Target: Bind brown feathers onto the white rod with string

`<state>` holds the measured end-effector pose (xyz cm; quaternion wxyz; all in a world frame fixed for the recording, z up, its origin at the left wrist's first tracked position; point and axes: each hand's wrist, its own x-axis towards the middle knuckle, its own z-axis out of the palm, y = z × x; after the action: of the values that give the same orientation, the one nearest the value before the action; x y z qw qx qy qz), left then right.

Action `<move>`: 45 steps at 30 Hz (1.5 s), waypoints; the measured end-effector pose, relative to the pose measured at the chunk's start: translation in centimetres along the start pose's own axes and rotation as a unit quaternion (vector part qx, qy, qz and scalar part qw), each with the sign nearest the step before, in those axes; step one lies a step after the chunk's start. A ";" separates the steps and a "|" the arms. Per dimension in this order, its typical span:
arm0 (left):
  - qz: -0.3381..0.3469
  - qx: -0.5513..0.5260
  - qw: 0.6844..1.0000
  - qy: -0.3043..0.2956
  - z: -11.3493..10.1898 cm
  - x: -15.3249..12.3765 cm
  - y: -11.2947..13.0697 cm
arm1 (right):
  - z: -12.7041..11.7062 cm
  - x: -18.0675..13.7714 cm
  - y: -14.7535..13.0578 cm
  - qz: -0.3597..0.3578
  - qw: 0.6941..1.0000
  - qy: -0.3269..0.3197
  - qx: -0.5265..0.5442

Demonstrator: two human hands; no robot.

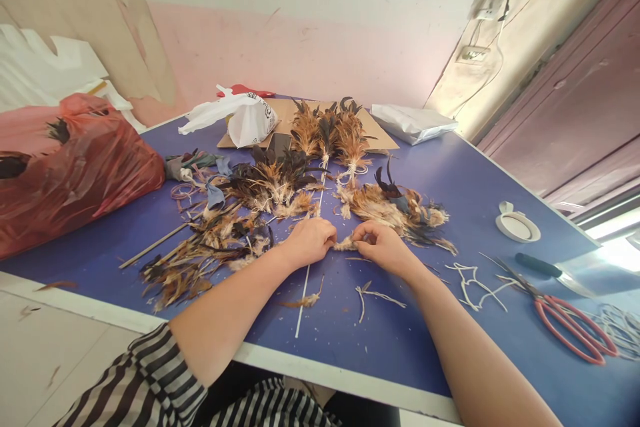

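Observation:
Low over the blue table [360,347], a short strung strip of pale brown feathers [344,245] stretches between my two hands. My left hand [313,242] pinches its left end, fingers closed. At the other end my right hand [384,247] has thumb and forefinger pressed together on it. Just behind the right hand lies a pile of tan feathers [375,208] with a few dark ones. Dark and brown feathers [273,180] are heaped beyond my left hand, and more loose feathers [200,257] spread beside my left forearm.
Tied feather bundles [327,130] rest on cardboard [383,135] at the back. A red plastic bag [100,173] stands left; a white bag [253,121] is behind. To the right are red-handled scissors [575,327], a knife [540,265], a tape roll [519,225] and white string [475,287].

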<state>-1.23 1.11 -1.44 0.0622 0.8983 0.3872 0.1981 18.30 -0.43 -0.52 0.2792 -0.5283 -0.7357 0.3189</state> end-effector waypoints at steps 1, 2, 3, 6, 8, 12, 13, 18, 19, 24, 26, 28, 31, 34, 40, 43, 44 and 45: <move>-0.001 0.002 1.000 -0.001 0.0 0.0 0.0 | 0.0 0.0 -0.1 -0.001 1.000 -0.005 0.006; -0.002 0.004 1.000 -0.002 0.0 0.0 0.1 | 0.0 0.0 -0.1 -0.005 1.000 -0.009 0.008; -0.003 0.006 1.000 -0.003 0.0 -0.1 0.1 | 0.0 -0.1 -0.2 -0.010 1.000 -0.013 0.008; -0.003 0.009 1.000 -0.006 0.1 -0.1 0.1 | 0.0 -0.1 -0.4 -0.010 0.999 -0.030 0.013; -0.002 0.012 1.000 -0.006 0.1 -0.1 0.2 | 0.0 -0.1 -0.4 -0.005 0.999 -0.035 0.019; -0.002 0.020 1.000 -0.006 0.1 -0.1 0.2 | 0.5 0.1 0.0 -0.013 0.999 -0.026 0.020; -0.003 0.022 1.000 -0.006 0.1 -0.1 0.2 | 0.7 0.1 0.1 -0.016 0.999 -0.021 0.018; -0.004 0.024 1.000 -0.008 0.1 -0.1 0.2 | 0.8 0.4 0.2 -0.035 0.999 -0.003 -0.016; -0.004 0.023 1.000 -0.010 0.1 -0.2 0.2 | 0.8 0.4 0.2 -0.040 0.999 0.000 -0.026; 0.005 0.020 1.000 -0.014 0.0 -0.1 0.2 | 0.6 0.4 0.0 -0.053 0.996 0.031 -0.057; 0.004 0.021 1.000 -0.015 0.0 -0.1 0.2 | 0.7 0.4 0.0 -0.059 0.996 0.040 -0.061; 0.001 0.020 1.000 -0.017 -0.1 -0.1 0.2 | 0.9 0.5 0.1 -0.065 0.995 0.050 -0.062; 0.002 0.020 1.000 -0.021 -0.2 0.0 0.2 | 1.1 0.8 0.4 -0.067 0.993 0.070 -0.061; 0.000 0.020 1.000 -0.021 -0.4 -0.1 0.2 | 1.4 0.9 0.9 -0.063 0.993 0.084 -0.060; -0.051 -0.054 0.997 -0.008 0.0 0.0 0.0 | 1.2 0.9 0.9 -0.040 0.994 0.090 -0.045; -0.134 -0.217 0.967 -0.004 0.1 0.3 -0.3 | 0.9 0.6 0.2 -0.070 0.993 0.092 -0.031; -0.167 -0.286 0.943 -0.013 -0.1 0.4 -0.3 | 0.8 0.6 -0.1 -0.090 0.991 0.095 -0.031; -0.202 -0.355 0.913 -0.026 -0.2 0.5 -0.3 | 0.7 0.5 -0.4 -0.108 0.989 0.099 -0.033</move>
<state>-1.16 1.68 -1.16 0.4254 0.7248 0.4627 0.2822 17.34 -0.22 -0.63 0.3658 -0.4841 -0.7671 0.2085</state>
